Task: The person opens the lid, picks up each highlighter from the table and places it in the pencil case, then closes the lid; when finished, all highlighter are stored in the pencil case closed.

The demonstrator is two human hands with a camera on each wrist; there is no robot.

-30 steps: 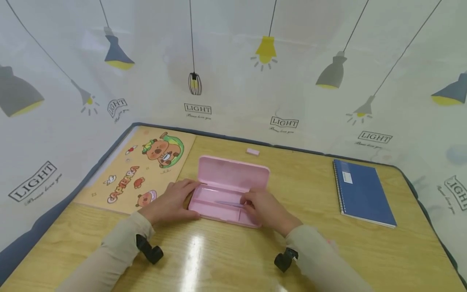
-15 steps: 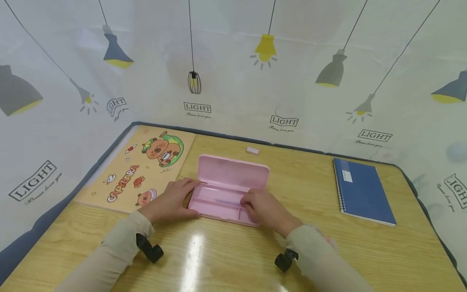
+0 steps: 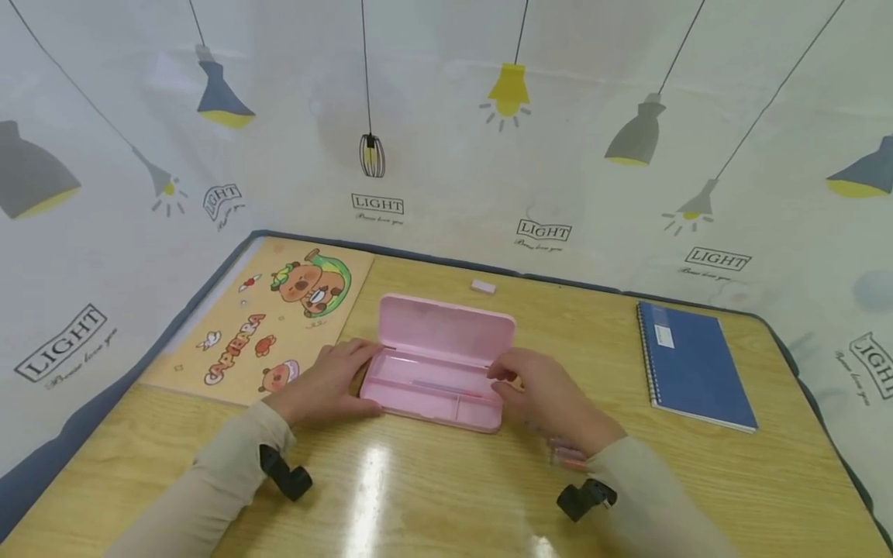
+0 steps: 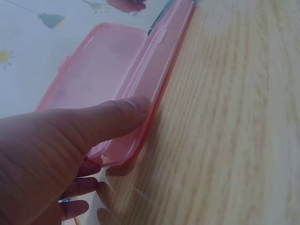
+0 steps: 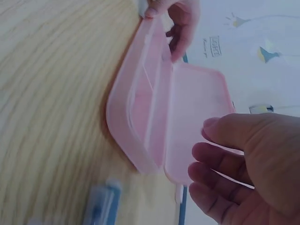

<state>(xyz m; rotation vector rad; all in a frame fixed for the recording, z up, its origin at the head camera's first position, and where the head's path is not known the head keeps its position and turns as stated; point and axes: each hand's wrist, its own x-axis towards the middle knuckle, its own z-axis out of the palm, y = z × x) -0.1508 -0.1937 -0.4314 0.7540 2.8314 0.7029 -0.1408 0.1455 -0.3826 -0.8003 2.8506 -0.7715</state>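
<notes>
A pink pencil case [image 3: 418, 401] lies with its lid [image 3: 446, 329] raised on the wooden table. Its left end is held by my left hand [image 3: 328, 387], thumb along the front edge and the other fingers at the back left corner. Inside the long compartment lies a slim pen [image 3: 446, 387] with a reddish end. Over the right end of the case hovers my right hand [image 3: 547, 391]. In the right wrist view its fingers [image 5: 218, 176] are loosely bent, with nothing between thumb and fingertips.
Several pens [image 3: 568, 453] lie on the table beside my right wrist, partly hidden. A small pink eraser [image 3: 484, 287] is behind the case. A capybara folder [image 3: 279, 325] lies at left, a blue spiral notebook [image 3: 698, 368] at right. A printed curtain surrounds the table.
My right hand has let go of the pen, which now lies in the case, and has drawn back to the right. My left hand stays at the left end.
</notes>
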